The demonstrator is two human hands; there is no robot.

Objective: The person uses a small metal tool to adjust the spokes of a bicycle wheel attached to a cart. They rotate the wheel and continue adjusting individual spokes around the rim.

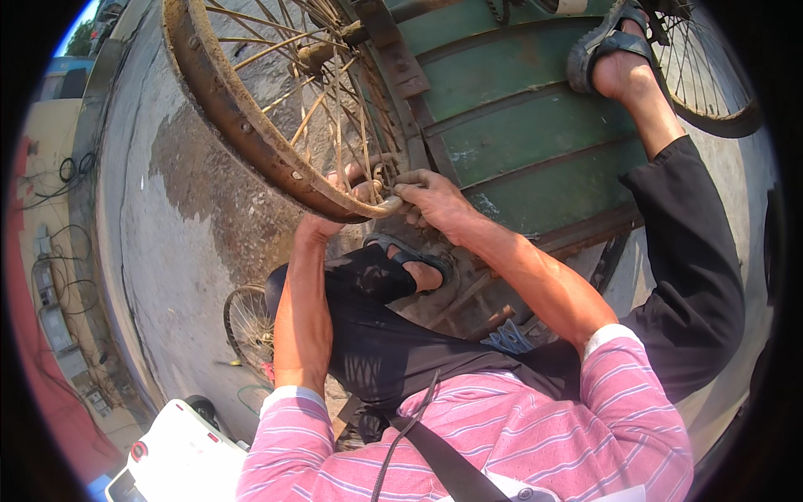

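A rusty bare wheel rim (pixel 251 134) with thin spokes (pixel 322 109) stands tilted in front of me, its lower end near my hands. My left hand (pixel 328 222) reaches behind the rim; its fingers come through among the spokes and curl at the rim's lower end, partly hidden by it. From the right, my right hand (pixel 435 199) meets the same spot. Its thumb and fingers are pinched together beside the rim's edge and the spoke ends. Whatever small part lies between those fingertips is too hidden to make out.
Green metal panels (pixel 523 125) with rusty framing lie right of the wheel. My sandalled foot (pixel 615 58) rests on them, near another spoked wheel (pixel 707 67). A smaller wheel (pixel 249 326) lies at lower left, by a white casing (pixel 188 452). Cables (pixel 71 171) run along the left wall.
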